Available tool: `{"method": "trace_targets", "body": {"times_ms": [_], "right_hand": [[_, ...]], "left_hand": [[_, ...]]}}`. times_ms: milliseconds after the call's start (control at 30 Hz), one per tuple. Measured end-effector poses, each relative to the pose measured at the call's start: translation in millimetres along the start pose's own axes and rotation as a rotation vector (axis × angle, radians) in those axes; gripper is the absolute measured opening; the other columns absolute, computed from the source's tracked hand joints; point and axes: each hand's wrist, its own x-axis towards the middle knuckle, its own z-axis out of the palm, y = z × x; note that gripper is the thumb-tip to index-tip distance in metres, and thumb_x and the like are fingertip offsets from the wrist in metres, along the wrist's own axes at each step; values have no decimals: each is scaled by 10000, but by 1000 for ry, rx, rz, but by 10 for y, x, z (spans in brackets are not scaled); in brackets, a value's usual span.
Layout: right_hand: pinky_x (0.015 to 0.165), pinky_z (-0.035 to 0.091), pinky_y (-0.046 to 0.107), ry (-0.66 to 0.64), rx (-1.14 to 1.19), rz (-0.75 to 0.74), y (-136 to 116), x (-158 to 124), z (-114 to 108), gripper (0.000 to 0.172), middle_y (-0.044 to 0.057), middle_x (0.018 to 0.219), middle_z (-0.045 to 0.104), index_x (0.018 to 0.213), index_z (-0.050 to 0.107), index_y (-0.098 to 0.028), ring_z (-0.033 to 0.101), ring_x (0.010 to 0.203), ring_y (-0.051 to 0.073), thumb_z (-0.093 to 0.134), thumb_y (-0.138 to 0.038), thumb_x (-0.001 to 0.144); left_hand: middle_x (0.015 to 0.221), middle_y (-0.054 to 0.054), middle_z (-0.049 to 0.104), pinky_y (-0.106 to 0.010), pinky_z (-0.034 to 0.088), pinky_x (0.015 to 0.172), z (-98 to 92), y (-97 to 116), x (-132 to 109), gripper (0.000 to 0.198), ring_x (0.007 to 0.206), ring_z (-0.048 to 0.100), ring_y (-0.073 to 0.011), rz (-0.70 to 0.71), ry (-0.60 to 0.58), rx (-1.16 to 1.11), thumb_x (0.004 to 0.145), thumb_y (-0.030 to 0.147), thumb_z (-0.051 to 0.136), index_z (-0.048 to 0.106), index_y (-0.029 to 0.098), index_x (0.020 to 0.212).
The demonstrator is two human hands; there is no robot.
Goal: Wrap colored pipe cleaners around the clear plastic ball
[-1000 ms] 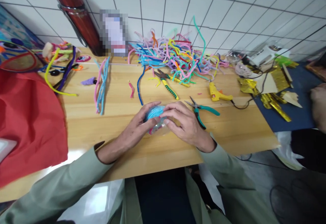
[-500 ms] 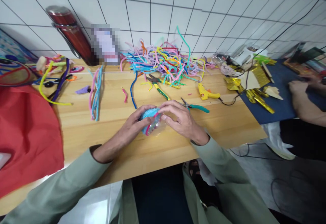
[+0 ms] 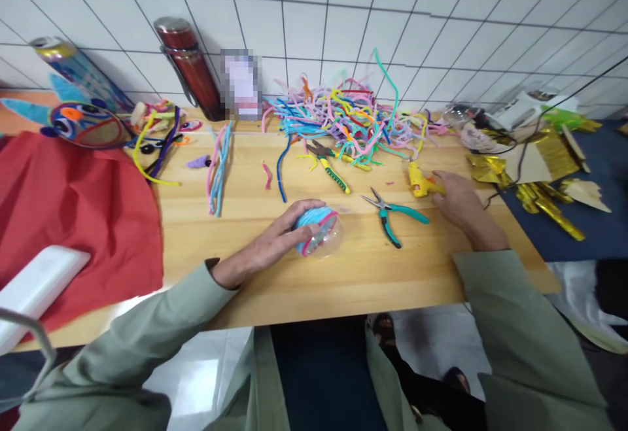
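Note:
My left hand is closed round a clear plastic ball, partly covered with light blue pipe cleaners and a pink one along their edge. It rests low over the table's front half. My right hand is at the yellow glue gun, fingers wrapped about its handle; the gun lies on the wood with its cord trailing right. Between the two hands lie teal-handled long-nose pliers, jaws apart. Yellow-and-green pliers lie farther back, beside a blue pipe cleaner.
A heap of coloured pipe cleaners lies against the tiled wall. Behind on the left stand a red thermos and a can. Red cloth covers the left side, with a white box on it. Gold foil lies right.
My right hand has left the ball and moved right to the glue gun. My left hand still holds the ball. The camera view has shifted left.

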Motion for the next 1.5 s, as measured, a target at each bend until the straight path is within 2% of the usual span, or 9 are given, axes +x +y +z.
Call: {"method": "trace_targets", "body": {"times_ms": [133,333,533,700,833,933,1067,1267,1500], "right_hand": [[1139,459,622,-83,-84,29,82,42,131,539,245,1271,762,1308,729,-144,668,1234,448,594,-99,789],[1000,456,509,-75,-77,17,148,144,224,441,303,1141,772,1250,761,-62,665,1049,372,622,-79,832],[970,467,480,-62,-23,20,91,209,198,415,243,1107,777,1186,766,-133,644,1008,341,657,-82,790],[1002,493,464,-9,223,51,-463,142,-72,292,186,1180,754,1144,736,-198,650,1060,313,761,-328,884],[953,565,404,-200,664,130,-1218,-5,-302,315,92,1102,767,1113,752,-232,693,1017,266,778,-471,909],[906,624,393,-402,804,93,-1599,-106,-348,382,59,1040,782,1044,784,-261,728,977,262,852,-585,854],[769,662,398,-525,852,55,-1709,-190,-297,437,49,908,776,950,797,-263,740,848,258,853,-682,840],[595,635,343,-564,858,57,-1700,-270,-298,412,27,855,748,1060,801,-299,697,725,221,848,-662,873],[600,634,337,-571,822,82,-1735,-319,-256,387,17,878,746,1098,804,-315,686,721,218,845,-636,885]], "left_hand": [[1624,-79,585,-527,432,1321,-8,-23,28,538,1526,553,-330,-11,-40,15,1020,510,707,606,331,1517],[1591,-133,564,-528,478,1248,13,-123,89,704,1427,599,-336,-18,-82,22,919,484,824,546,277,1532],[1482,-125,618,-490,521,1162,67,-161,114,666,1324,629,-311,28,110,36,922,506,797,554,247,1486],[1477,-134,608,-485,494,1195,128,-152,193,626,1343,611,-296,111,273,139,941,454,777,535,230,1473],[1474,-161,602,-517,488,1215,193,-220,216,575,1384,596,-311,210,277,262,972,415,748,536,216,1468],[1547,-199,558,-554,450,1263,221,-287,202,611,1478,542,-342,295,330,341,974,410,756,514,201,1494],[1566,-209,563,-569,469,1251,231,-339,198,569,1496,550,-336,394,350,357,1006,374,725,494,220,1503],[1556,-189,590,-585,479,1234,208,-362,221,450,1505,553,-326,528,342,383,1037,281,676,533,251,1464],[1573,-191,564,-589,478,1228,178,-337,211,382,1517,535,-328,516,306,424,1065,275,637,539,259,1435]]}}
